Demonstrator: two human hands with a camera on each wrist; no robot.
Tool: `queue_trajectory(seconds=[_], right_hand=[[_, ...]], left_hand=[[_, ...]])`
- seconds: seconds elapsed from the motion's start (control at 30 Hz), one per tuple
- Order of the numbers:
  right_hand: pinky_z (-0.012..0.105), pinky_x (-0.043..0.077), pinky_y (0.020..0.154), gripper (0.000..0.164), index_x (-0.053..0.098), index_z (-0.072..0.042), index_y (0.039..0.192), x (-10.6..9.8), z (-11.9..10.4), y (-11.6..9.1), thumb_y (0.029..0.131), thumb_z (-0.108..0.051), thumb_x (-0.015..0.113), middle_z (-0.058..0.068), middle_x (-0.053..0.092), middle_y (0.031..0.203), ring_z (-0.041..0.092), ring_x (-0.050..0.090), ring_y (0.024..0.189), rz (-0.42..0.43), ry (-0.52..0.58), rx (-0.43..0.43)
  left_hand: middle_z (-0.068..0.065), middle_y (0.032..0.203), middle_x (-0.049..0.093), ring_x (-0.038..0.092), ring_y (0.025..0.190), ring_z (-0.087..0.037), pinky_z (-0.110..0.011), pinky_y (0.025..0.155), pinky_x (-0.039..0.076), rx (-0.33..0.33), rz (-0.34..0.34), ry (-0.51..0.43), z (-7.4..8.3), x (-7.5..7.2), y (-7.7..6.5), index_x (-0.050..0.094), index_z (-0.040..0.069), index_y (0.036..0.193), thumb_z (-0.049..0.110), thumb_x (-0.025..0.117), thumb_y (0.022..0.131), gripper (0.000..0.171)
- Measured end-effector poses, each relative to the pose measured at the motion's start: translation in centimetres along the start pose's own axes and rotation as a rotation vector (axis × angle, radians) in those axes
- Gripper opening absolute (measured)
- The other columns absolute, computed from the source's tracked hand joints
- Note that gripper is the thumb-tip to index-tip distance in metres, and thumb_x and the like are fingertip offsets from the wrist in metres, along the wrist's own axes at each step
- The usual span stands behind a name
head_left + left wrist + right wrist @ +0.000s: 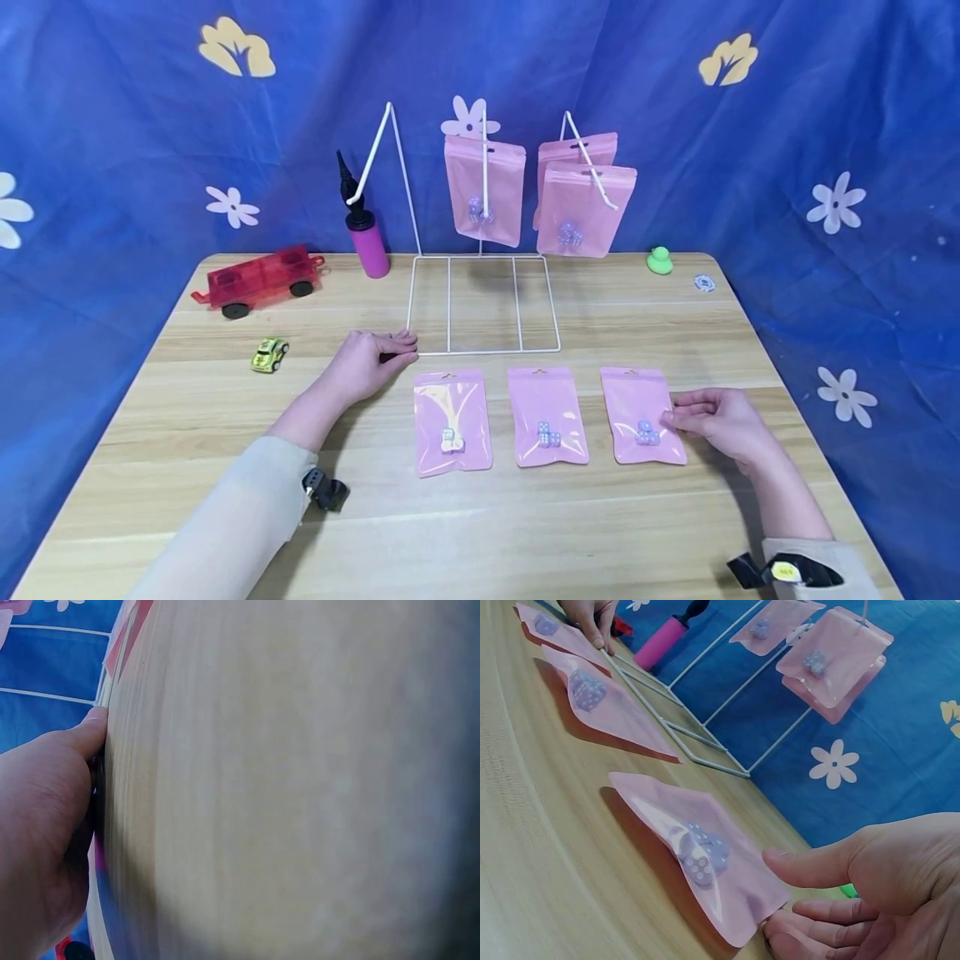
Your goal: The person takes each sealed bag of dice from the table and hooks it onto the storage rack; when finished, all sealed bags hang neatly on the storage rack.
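Two sleeves [240, 508] flank three pouches [546, 400] aimed lengthwise at the worktop's [525, 533] far edge, left hand [375, 364] pinching one rack [487, 352], right hand [722, 423] unclenched.

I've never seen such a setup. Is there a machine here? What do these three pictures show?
No machine: a person is working bare-handed. The wide picture comes from a head camera; the other two come from wrist cameras, one on each arm. On the wooden table lie three pink bags with small dice inside. Behind them stands a white wire rack, with three more bags hanging from its prongs. The left hand holds the rack's front left corner. The right hand is at the edge of the right-hand bag; no firm grip shows. Nearby: a red toy wagon, a toy car, a magenta pump and a green duck.
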State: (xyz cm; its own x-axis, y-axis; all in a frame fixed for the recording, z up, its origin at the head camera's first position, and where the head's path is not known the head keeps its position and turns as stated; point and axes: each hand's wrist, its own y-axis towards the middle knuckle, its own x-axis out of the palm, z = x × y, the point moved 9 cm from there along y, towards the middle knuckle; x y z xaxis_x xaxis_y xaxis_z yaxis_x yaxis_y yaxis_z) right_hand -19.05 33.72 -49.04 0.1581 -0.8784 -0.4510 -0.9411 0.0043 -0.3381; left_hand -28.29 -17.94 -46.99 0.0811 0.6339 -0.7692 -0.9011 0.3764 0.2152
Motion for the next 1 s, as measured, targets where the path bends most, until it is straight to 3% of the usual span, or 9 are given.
queue_trajectory(seconds=[0.13, 0.33, 0.73, 1.0], right_hand=[[0.022, 0.059, 0.066, 0.056, 0.059, 0.021, 0.127, 0.5, 0.1, 0.3, 0.089, -0.008, 0.087, 0.012, 0.077, 0.092, 0.01, 0.071, 0.079, -0.003, 0.005, 0.015], [0.021, 0.055, 0.062, 0.044, 0.061, 0.02, 0.125, 0.9, -0.4, 0.7, 0.09, 0.002, 0.08, 0.012, 0.073, 0.092, 0.011, 0.067, 0.077, -0.024, 0.027, -0.037], [0.026, 0.063, 0.077, 0.031, 0.058, 0.024, 0.121, 1.3, -1.8, 0.3, 0.095, 0.01, 0.068, 0.016, 0.068, 0.099, 0.011, 0.068, 0.086, -0.115, 0.128, -0.125], [0.026, 0.063, 0.075, 0.022, 0.06, 0.025, 0.112, 0.7, -3.3, -0.2, 0.096, 0.011, 0.066, 0.013, 0.073, 0.095, 0.01, 0.07, 0.083, -0.138, 0.142, -0.202]], left_hand=[[-0.012, 0.123, 0.075, 0.068, 0.123, -0.03, -0.051, 0.112, 0.049, 0.005, 0.002, -0.002, 0.0, 0.0, -0.1, 0.081, 0.001, 0.114, 0.015, 0.082, 0.096, 0.023], [-0.012, 0.124, 0.074, 0.067, 0.124, -0.03, -0.051, 0.112, 0.048, 0.005, -0.004, -0.003, 0.0, 0.1, -0.1, 0.081, 0.002, 0.115, 0.016, 0.082, 0.096, 0.024], [-0.011, 0.123, 0.075, 0.068, 0.124, -0.031, -0.052, 0.113, 0.047, 0.005, 0.005, -0.006, -0.1, 0.0, -0.2, 0.081, 0.002, 0.115, 0.015, 0.082, 0.096, 0.024], [-0.011, 0.122, 0.075, 0.068, 0.123, -0.029, -0.051, 0.112, 0.048, 0.016, 0.017, -0.003, -0.1, 0.0, -0.2, 0.081, 0.002, 0.114, 0.015, 0.083, 0.095, 0.023]])
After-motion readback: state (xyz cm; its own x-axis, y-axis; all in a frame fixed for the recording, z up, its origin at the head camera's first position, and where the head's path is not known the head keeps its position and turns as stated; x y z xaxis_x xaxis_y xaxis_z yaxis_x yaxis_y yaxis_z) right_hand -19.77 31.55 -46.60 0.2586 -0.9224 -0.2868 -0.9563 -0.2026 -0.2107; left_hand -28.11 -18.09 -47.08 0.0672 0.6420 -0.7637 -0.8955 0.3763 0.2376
